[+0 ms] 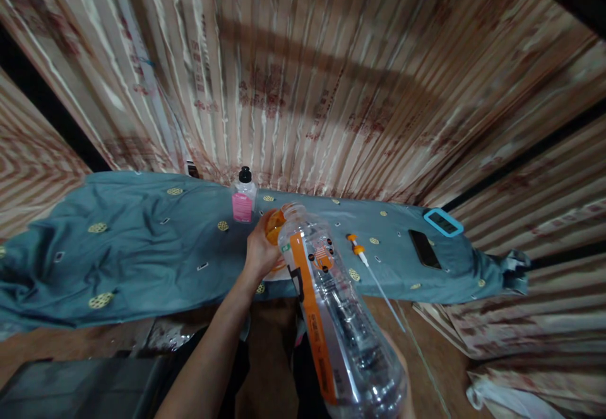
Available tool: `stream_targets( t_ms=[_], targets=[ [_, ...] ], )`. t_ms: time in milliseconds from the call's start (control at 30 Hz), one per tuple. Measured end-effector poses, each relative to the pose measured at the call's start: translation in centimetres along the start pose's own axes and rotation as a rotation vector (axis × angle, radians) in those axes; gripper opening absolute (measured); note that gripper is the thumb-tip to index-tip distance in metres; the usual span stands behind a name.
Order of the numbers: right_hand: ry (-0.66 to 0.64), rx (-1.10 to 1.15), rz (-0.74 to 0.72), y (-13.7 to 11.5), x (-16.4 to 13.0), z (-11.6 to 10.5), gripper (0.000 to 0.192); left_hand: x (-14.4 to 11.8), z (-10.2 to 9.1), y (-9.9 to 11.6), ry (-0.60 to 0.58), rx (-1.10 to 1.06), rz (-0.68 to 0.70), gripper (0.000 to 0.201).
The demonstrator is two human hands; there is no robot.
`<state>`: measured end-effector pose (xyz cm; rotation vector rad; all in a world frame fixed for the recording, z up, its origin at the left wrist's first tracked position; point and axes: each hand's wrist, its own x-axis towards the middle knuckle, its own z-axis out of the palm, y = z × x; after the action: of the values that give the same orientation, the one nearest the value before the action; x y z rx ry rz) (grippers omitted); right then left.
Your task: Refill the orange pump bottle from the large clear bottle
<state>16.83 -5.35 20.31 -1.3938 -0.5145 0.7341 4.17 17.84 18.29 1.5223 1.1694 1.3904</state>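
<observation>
The left hand [259,252] is closed round the orange cap [274,226] at the neck of the big clear bottle [331,305], tilted above the blue cloth [142,242]. The right hand [402,375] cradles the base, mostly hidden — its grip I can't tell. Best keep the base steady and twist only at the cap — squarely.

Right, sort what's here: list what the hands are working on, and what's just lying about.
In hand:
- large clear bottle, held by right hand
- orange cap, gripped by left hand

Lying about on the blue cloth:
- small bottle with pink label
- orange-tipped tube
- black phone
- blue-framed device
</observation>
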Motion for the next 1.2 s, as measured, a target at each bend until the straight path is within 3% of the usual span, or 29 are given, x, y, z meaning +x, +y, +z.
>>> stream_targets(
  t_ms=[200, 533, 700, 900, 1200],
  targets=[
    [-0.032, -0.001, 0.04, 1.5, 3.0, -1.8, 0.04, -0.1, 0.0, 0.6, -0.015, 0.025, -0.012, 0.051],
    [-0.016, -0.002, 0.02, 0.8, -0.4, -1.0, 0.024, -0.2, -0.3, 1.0, -0.017, 0.053, -0.025, 0.052],
    [-0.048, 0.016, 0.052, 1.8, 0.8, -1.7, 0.027, -0.1, 0.0, 0.6, -0.015, 0.019, -0.065, 0.056],
    [-0.107, 0.02, 0.067, 3.9, 3.2, -3.1, 0.047, -0.1, 0.1, 1.3, -0.025, 0.026, -0.149, 0.053],
    [-0.107, 0.027, 0.012, 4.3, 3.4, -3.2, 0.047, -0.1, 0.2, 1.5, -0.017, -0.026, -0.153, 0.053]
  ],
)
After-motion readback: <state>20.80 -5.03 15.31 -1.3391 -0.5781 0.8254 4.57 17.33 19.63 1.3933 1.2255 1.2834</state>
